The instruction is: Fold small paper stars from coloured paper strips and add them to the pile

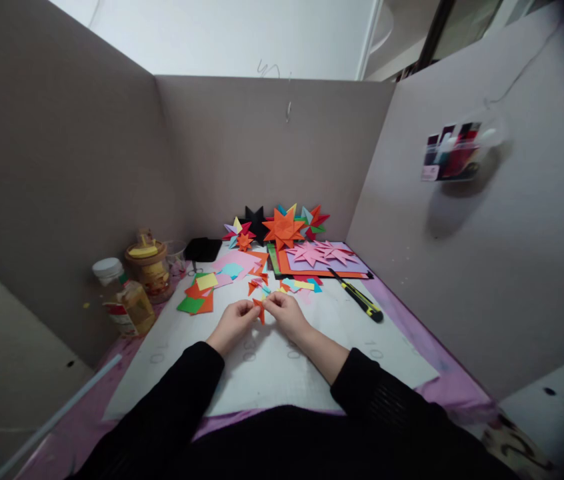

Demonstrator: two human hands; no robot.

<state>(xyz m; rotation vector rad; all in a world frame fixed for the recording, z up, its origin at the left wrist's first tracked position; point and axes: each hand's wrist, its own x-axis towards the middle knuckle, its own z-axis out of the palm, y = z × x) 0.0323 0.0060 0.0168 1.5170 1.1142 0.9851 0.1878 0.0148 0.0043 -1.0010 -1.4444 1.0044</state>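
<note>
The left hand (236, 321) and right hand (287, 315) pinch an orange paper (261, 314) between them. Right of this paper lies a knife (358, 297); beyond it, stars (283, 228).

The light is dim and diffuse, brightest on the white surface (242, 37) above the rear panel (262, 147). A blurred hanging packet (455, 157) throws a soft shadow. Fine detail at the hands (236, 320) is soft; wide-angle stretch distorts the edges, blackening at right.
</note>
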